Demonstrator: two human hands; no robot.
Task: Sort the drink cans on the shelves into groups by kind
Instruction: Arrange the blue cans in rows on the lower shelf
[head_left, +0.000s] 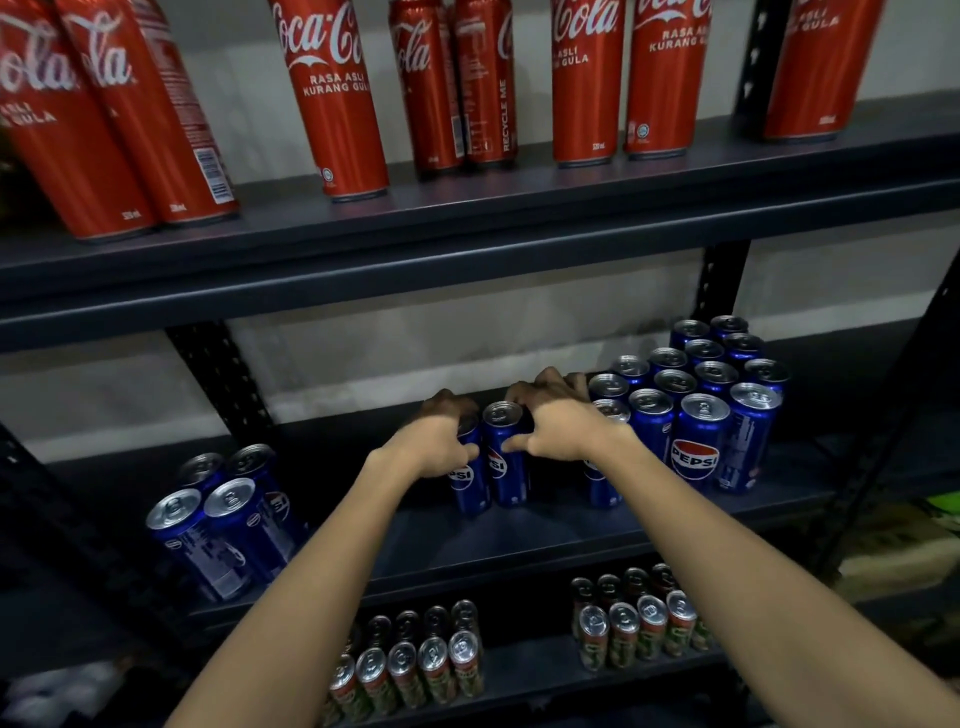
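On the middle shelf (519, 540), left of the big Pepsi block (706, 395), we see four Pepsi cans (223, 525) standing apart. Nearer the block, our left hand (441, 441) curls its fingers round one blue can (467, 478); our right hand (561, 421) pinches the neighbouring can (504, 457).

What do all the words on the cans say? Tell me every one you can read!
"Coca-Cola", "RASA ASLI KURANG GULA": red can, top shelf.
"RECYCLE ME": side of another red can.
"320 mL": foot of a third red can.
"PEPSI": blue can, middle shelf.
Green-and-red cans, bottom shelf: too blurred to read.
Small print and barcodes: too small.
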